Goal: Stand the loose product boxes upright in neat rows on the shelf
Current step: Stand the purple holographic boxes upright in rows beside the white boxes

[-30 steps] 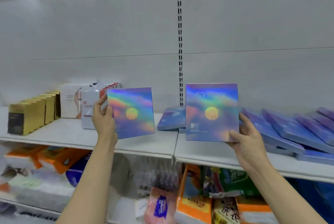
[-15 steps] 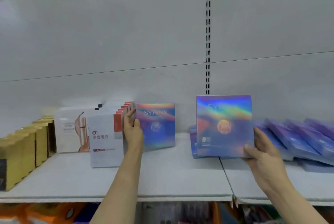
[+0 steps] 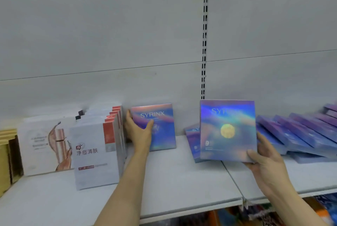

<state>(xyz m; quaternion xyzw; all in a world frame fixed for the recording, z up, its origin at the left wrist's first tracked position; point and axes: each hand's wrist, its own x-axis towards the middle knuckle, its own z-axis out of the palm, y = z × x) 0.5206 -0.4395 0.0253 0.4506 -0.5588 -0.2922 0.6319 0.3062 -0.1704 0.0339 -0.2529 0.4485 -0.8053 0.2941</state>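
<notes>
Left hand (image 3: 138, 132) fingers grasping upright SYRINX box (image 3: 160, 127), right hand (image 3: 264, 160) fingers grasping second holographic box (image 3: 227, 129)

Two holographic boxes (image 3: 160, 127) upright; purple ones (image 3: 300, 134) lie toppled.

Left hand (image 3: 139, 130) and its SYRINX box (image 3: 160, 127) now back upright on the shelf (image 3: 173, 180), beside the white boxes (image 3: 98, 152).

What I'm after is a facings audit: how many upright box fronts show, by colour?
Holographic blue: 2, the SYRINX box in the left hand grip and the moon box in the right hand grip
White with red panel: 1
White with illustration: 1, partly covered
Gold: 1, cut by the frame edge
Total: 5
</notes>
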